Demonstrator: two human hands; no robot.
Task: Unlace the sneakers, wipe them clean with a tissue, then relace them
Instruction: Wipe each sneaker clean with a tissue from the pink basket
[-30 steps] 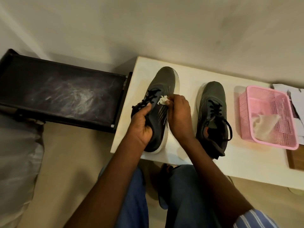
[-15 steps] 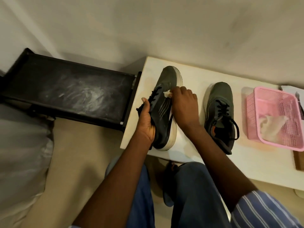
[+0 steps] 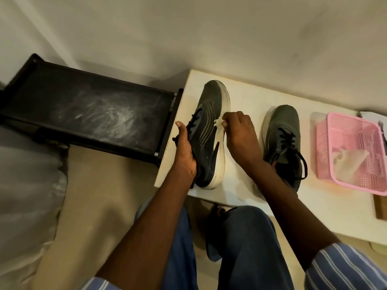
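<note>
A person sat at a white table (image 3: 247, 101), knees in blue trousers nearest. On the table's left end, the left hand (image 3: 185, 151) curled round the laced top of a dark mesh sneaker (image 3: 206, 130), tipping it so its scuffed white sole faced right. The right hand (image 3: 237, 132) pinched a crumpled white tissue (image 3: 218, 123) against that sole. Right of it stood the second sneaker (image 3: 281, 132), laced. Further right, a pink perforated basket (image 3: 343, 130) held crumpled tissue.
</note>
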